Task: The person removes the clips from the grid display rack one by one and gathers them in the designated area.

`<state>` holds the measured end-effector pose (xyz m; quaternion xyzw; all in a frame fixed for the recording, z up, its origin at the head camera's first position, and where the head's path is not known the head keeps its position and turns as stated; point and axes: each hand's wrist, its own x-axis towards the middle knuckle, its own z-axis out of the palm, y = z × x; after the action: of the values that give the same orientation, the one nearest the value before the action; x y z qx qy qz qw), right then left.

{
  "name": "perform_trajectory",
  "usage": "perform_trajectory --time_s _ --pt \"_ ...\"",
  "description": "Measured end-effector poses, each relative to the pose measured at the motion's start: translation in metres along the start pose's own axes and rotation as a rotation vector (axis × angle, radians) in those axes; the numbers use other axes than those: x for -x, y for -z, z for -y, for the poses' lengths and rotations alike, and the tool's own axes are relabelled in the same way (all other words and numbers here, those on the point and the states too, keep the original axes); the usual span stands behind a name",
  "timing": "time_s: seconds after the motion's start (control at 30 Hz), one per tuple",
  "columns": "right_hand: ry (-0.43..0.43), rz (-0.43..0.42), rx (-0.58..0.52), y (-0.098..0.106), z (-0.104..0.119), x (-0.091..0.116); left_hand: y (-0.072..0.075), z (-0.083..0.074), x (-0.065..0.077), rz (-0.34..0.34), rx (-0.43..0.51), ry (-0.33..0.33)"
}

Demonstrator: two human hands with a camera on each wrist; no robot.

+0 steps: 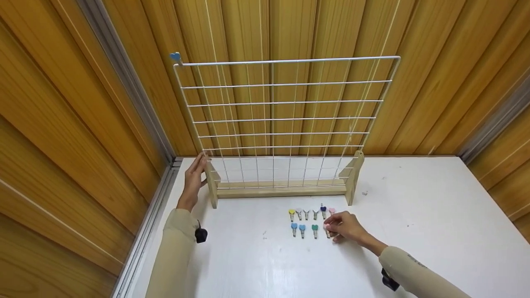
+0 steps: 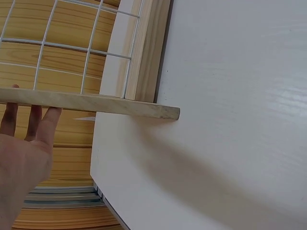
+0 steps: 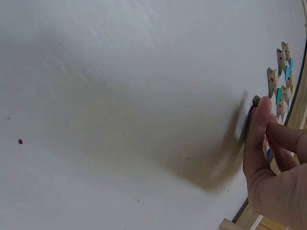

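A white wire grid (image 1: 272, 103) stands upright in a wooden base (image 1: 281, 192). My left hand (image 1: 193, 180) is at the base's left side piece; in the left wrist view, fairly straight fingers (image 2: 46, 125) touch that wooden side piece (image 2: 91, 101). My right hand (image 1: 347, 225) pinches a small wooden clothespin with a pink heart (image 1: 327, 227) in the front row, between thumb and fingers. In the right wrist view, the hand (image 3: 273, 177) covers most of this clothespin, leaving its wooden end (image 3: 256, 100) showing. Beside it lie a green-heart clothespin (image 1: 315, 230) and two blue-heart ones (image 1: 302, 230).
Behind the front row lie several more clothespins, among them a yellow one (image 1: 292, 214), a dark blue one (image 1: 323, 210) and a pink one (image 1: 331, 211). A blue-heart clothespin (image 1: 175, 56) sits at the grid's top left corner. Wood-look panels (image 1: 447, 74) rise behind the white table (image 1: 434, 231).
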<state>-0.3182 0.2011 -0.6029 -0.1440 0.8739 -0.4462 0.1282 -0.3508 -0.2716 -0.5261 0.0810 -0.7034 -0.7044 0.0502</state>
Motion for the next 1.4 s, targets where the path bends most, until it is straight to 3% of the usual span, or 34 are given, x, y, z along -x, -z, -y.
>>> perform_trajectory --time_s 0.13,0.27,0.47,0.63,0.87,1.23,1.4 --pt "0.052 -0.016 0.040 -0.002 -0.001 -0.001 0.001 0.001 -0.001 -0.006 -0.005 -0.002" --pt "0.027 0.037 -0.015 0.004 0.000 0.000 0.001 0.003 -0.002 -0.022 -0.006 -0.004" --pt "-0.030 0.150 -0.107 0.033 0.013 0.003 -0.006 0.005 -0.002 -0.017 0.010 0.005" --pt "-0.040 0.204 -0.153 0.057 0.041 -0.002 -0.009 0.005 -0.002 -0.009 0.027 0.005" --pt "0.053 0.211 -0.221 0.074 0.116 -0.029 -0.005 0.003 0.000 -0.018 0.042 0.015" --pt "0.227 0.166 -0.236 0.083 0.269 -0.066 -0.008 0.004 -0.001 -0.010 0.023 0.004" --pt "0.336 0.126 -0.329 0.079 0.340 -0.080 0.000 0.002 -0.001 -0.014 0.003 0.005"
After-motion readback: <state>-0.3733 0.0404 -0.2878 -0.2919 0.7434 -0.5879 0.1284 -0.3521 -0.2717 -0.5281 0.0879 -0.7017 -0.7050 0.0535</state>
